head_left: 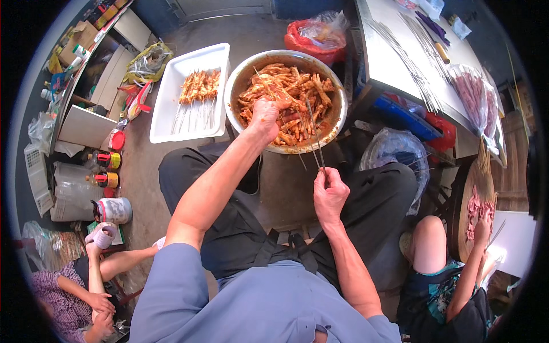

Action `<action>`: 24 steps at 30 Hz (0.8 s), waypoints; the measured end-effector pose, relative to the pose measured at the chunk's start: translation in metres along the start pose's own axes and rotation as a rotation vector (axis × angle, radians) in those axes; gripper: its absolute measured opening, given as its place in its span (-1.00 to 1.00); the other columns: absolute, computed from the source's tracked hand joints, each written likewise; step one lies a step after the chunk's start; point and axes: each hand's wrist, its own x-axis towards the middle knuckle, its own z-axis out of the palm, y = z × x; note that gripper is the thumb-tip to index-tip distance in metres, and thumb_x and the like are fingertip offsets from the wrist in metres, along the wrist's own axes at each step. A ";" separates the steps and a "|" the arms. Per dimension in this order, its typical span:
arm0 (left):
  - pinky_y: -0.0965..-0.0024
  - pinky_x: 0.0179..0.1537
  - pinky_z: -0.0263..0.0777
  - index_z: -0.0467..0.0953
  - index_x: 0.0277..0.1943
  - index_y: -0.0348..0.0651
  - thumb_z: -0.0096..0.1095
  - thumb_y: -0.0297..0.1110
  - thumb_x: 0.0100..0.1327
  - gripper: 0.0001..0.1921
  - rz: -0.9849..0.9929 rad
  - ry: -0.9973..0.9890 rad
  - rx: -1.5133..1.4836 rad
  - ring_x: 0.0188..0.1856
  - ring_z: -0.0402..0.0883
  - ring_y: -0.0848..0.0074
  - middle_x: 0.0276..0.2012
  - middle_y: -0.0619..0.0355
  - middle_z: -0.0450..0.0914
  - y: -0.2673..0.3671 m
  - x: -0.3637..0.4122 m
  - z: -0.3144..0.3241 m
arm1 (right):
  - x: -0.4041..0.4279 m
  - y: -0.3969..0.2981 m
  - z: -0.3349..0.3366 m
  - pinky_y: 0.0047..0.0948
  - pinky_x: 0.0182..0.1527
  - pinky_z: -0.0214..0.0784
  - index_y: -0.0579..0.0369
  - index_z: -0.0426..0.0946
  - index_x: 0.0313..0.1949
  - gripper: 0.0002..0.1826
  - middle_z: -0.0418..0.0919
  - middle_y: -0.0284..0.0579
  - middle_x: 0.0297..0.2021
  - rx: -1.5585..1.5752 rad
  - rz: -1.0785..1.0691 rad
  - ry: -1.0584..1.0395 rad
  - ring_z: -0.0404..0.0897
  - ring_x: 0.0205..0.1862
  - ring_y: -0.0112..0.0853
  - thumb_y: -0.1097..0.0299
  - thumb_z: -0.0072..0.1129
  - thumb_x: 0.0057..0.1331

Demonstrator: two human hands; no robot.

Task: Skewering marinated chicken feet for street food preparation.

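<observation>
My left hand (266,115) is over a large metal basin (342,115), closed on sauced chicken feet (274,88). A thin metal skewer (296,145) runs out past that hand to the basin's near rim, and its other tip seems to show above the meat. More reddish sauced chicken feet (319,88) fill the basin. In front of my right knee, my right hand (331,191) grips long thin metal rods (318,148) that reach over the rim; they may be tongs or skewers. Left of the basin stands a white plastic tray (161,115) holding loaded skewers (199,88) side by side.
Loose metal skewers (401,55) lie on the table (381,73) at right, beside bagged meat (472,92). A red bag-lined container (315,40) stands behind the basin. One person sits lower left; another handles meat on a round board (461,223). Bottles (105,180) line the left.
</observation>
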 end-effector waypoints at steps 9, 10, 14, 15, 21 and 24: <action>0.27 -0.25 0.63 0.47 -0.06 -0.20 0.16 -0.52 0.24 -0.80 0.132 -0.196 -0.014 -0.18 0.65 0.37 -0.20 0.12 0.62 -0.003 -0.002 0.000 | 0.002 0.005 -0.002 -0.41 -0.53 0.31 0.20 0.52 -0.37 -0.93 0.50 -0.12 -0.66 -0.016 0.121 0.012 0.49 -0.65 -0.39 0.46 0.15 0.22; 0.27 -0.25 0.63 0.47 -0.06 -0.20 0.16 -0.52 0.24 -0.80 0.129 -0.201 -0.014 -0.18 0.65 0.37 -0.20 0.12 0.62 -0.006 -0.002 0.001 | 0.003 0.005 -0.002 -0.41 -0.53 0.31 0.21 0.53 -0.37 -0.93 0.50 -0.13 -0.67 0.009 0.143 0.011 0.48 -0.65 -0.41 0.46 0.16 0.22; 0.28 -0.24 0.63 0.47 -0.06 -0.24 0.17 -0.52 0.24 -0.79 0.198 -0.216 0.075 -0.17 0.65 0.38 -0.18 0.12 0.62 -0.011 -0.001 0.000 | 0.000 0.008 0.001 -0.61 -0.57 0.16 0.26 0.50 -0.38 -0.90 0.39 -0.39 -0.69 0.038 0.107 0.041 0.28 -0.63 -0.72 0.48 0.14 0.27; 0.27 -0.23 0.63 0.47 -0.05 -0.25 0.17 -0.53 0.24 -0.79 0.192 -0.207 0.074 -0.17 0.65 0.39 -0.17 0.11 0.62 -0.010 -0.001 0.000 | 0.000 0.007 0.001 -0.61 -0.57 0.17 0.25 0.50 -0.38 -0.91 0.40 -0.37 -0.69 0.025 0.084 0.039 0.29 -0.63 -0.71 0.49 0.14 0.27; 0.27 -0.27 0.66 0.49 -0.14 -0.28 0.15 -0.61 0.18 -0.82 0.032 -0.238 0.087 -0.26 0.66 0.36 -0.28 0.06 0.62 0.006 -0.001 0.001 | 0.001 -0.001 -0.003 -0.57 -0.55 0.24 0.24 0.51 -0.37 -0.94 0.43 -0.30 -0.68 0.005 -0.012 0.046 0.36 -0.64 -0.64 0.52 0.15 0.25; 0.25 -0.23 0.66 0.46 -0.04 -0.27 0.16 -0.56 0.22 -0.76 -0.082 -0.302 0.090 -0.19 0.65 0.33 -0.21 0.06 0.62 -0.005 -0.004 -0.001 | 0.000 -0.001 0.000 -0.57 -0.55 0.25 0.24 0.51 -0.36 -0.95 0.43 -0.28 -0.67 0.014 -0.041 0.053 0.38 -0.64 -0.61 0.52 0.16 0.24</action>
